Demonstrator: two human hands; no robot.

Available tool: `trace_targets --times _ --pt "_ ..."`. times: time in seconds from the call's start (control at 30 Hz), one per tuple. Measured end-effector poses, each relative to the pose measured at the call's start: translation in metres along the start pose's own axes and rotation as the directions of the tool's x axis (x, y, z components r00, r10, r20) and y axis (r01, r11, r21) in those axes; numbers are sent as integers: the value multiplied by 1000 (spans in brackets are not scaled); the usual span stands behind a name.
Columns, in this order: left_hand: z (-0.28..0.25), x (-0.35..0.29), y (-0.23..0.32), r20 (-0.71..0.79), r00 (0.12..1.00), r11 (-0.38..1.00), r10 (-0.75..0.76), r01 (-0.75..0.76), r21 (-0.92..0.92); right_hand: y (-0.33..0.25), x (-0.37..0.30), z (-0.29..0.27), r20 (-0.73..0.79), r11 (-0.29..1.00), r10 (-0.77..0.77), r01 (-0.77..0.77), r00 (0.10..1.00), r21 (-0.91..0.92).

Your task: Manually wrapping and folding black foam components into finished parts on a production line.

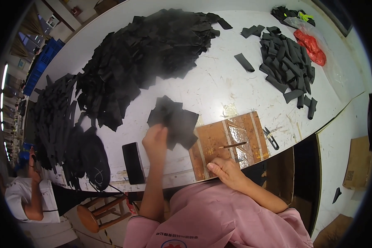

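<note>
My left hand (154, 139) is closed at the near left edge of a small loose pile of black fabric pieces (177, 124), pinching at a piece; motion blur softens the fingertips and part of the pile. Resting on the near edge of a brown board (206, 142), my right hand (228, 171) is loosely curled with the thumb against the fingers, and nothing shows in it. Clear tape covers parts of the board. A thin brown pencil-like stick (232, 145) lies across it, just beyond my right hand.
Thread snips (271, 139) lie right of the board, a black phone (133, 163) left of my forearm. Large heaps of black fabric (153, 45) fill the far left. Rolled black pieces (287, 62) lie far right beside a red bag (310, 46). A person (31, 198) sits at left near a stool (89, 217).
</note>
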State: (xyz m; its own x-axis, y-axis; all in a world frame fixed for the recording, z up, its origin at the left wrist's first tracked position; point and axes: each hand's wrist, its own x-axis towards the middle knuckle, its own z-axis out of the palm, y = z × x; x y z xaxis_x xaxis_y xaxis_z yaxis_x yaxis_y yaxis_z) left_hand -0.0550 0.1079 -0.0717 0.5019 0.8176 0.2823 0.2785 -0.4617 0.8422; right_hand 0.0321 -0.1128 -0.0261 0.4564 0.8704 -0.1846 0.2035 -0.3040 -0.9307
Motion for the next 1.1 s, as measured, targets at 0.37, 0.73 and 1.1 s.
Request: trace_targets --times 0.37,0.73,1.1 --pt "-7 -84 39 851 492 431 -184 818 -381 -2 1 4 -192 760 137 21 972 650" --pt "-2 -37 76 920 392 586 -4 746 -316 1 -18 -28 -149 981 -54 80 987 177" --pt "-8 -30 81 962 269 675 -44 718 -170 -1 -14 -31 -76 985 -173 171 982 -31"
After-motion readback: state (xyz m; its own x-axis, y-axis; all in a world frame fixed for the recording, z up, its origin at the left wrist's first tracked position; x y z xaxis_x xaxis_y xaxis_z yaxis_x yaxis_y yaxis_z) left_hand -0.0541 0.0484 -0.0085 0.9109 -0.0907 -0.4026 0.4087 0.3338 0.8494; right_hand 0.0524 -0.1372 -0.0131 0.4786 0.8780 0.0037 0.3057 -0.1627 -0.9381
